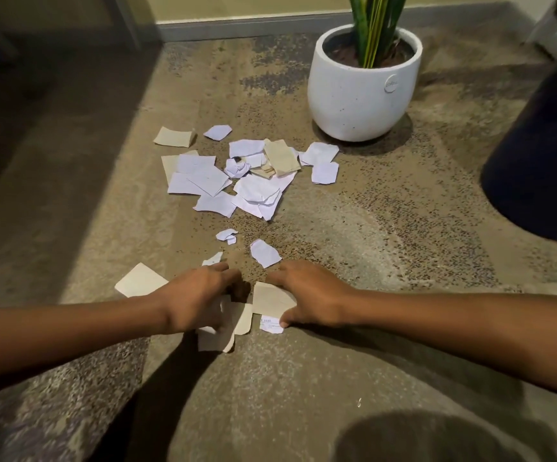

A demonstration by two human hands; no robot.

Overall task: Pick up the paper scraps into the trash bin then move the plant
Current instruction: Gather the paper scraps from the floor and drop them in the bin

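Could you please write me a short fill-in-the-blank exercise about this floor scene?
1. The plant stands in a round pot whose colour is ____.
2. The main pile of paper scraps lies on the ____.
3. The right hand rests on a scrap that is ____ in colour.

Missing words: white; carpet; beige

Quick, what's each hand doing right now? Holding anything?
Left hand: fingers curled, gripping beige paper scraps.
Right hand: pinching a beige scrap against the carpet.
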